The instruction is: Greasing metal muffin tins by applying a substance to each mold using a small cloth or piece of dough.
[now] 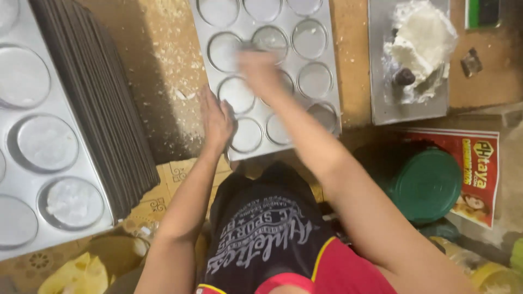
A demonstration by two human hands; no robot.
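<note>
Left hand (217,121) flat, ungripping, on muffin tray (327,81); right hand (260,71) blurred (grip indiscernible). Stacked trays (103,103) lie left of the left hand; green lid (427,185) right.

- My left hand (217,121) rests on the left edge of the baking tray (327,81) in front of me.
- My right hand (260,71) is over its middle cups.
- A stack of trays (103,103) lies to the left.
- A flat tray holding a lump of fat (422,38) lies right.
- A lidded bucket (427,185) sits below it.

Left hand (217,121) — palm down, fingers together, arm extended far. Right hand (260,71) — motion-blurred, farther out, forearm angled from near right toward far left.
</note>
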